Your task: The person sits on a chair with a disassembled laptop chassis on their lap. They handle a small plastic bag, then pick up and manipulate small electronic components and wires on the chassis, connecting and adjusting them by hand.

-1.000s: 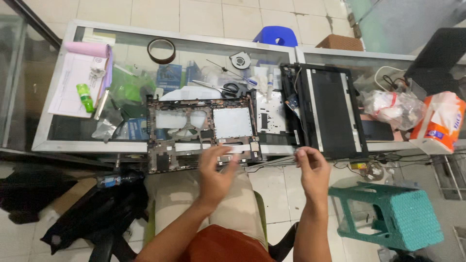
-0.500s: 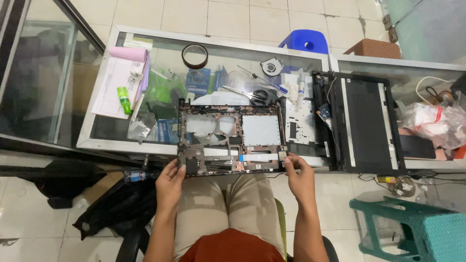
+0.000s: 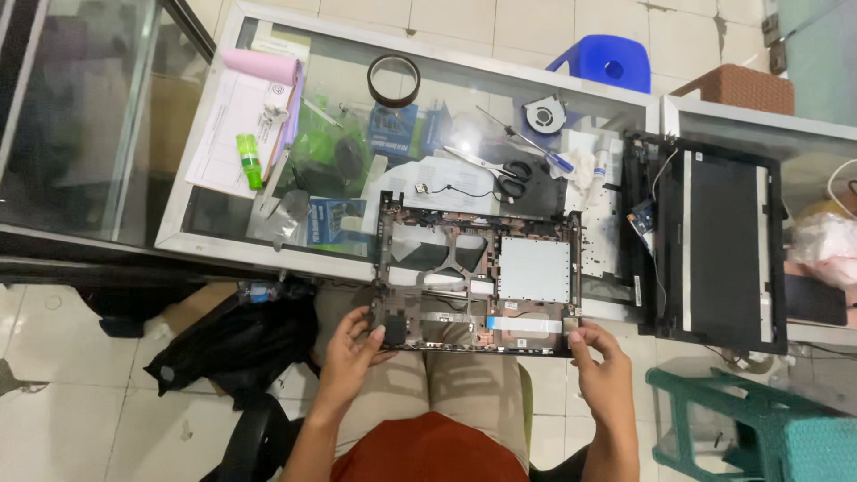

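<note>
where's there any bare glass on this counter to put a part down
Little. One bare strip of glass lies between the pink paper roll and the tape ring. The middle is crowded: scissors, fan, laptop base gripped by the left hand and right hand.

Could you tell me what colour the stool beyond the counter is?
Blue stool, seen in the head view.

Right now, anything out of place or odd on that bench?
The laptop shell overhangs the counter's front edge, its near side over the person's lap, held by the left hand and right hand. The screen panel bridges the gap between two counters. No spill or break shows.
</note>
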